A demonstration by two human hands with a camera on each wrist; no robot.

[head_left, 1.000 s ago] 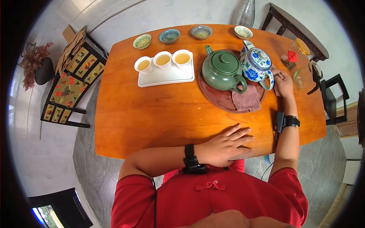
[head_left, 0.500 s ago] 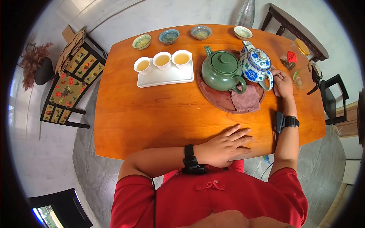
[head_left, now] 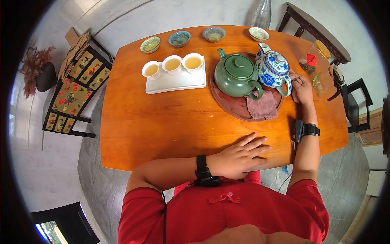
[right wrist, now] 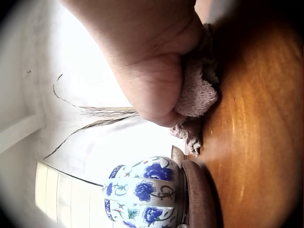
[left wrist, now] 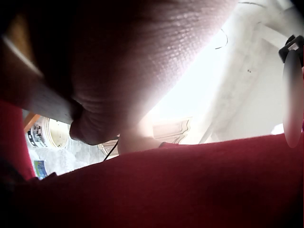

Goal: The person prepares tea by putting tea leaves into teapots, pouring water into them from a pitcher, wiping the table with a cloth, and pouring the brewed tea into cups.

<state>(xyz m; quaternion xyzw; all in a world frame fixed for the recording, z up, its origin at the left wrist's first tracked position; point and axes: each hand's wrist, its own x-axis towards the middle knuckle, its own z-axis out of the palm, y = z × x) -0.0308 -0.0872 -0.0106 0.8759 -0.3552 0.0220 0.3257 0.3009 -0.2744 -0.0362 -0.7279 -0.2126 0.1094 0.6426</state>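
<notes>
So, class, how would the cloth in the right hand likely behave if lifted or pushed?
The cloth is probably floppy, since it bunches into folds in the right hand. It seems unlikely to slip from a grip, as its surface looks rough and fuzzy. Pushed, it would probably crumple, with no stiff edge showing.

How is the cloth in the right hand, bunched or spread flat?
Bunched. The right wrist view shows the cloth crumpled, thick folds bulging from the right hand; the hand hides the rest.
</notes>
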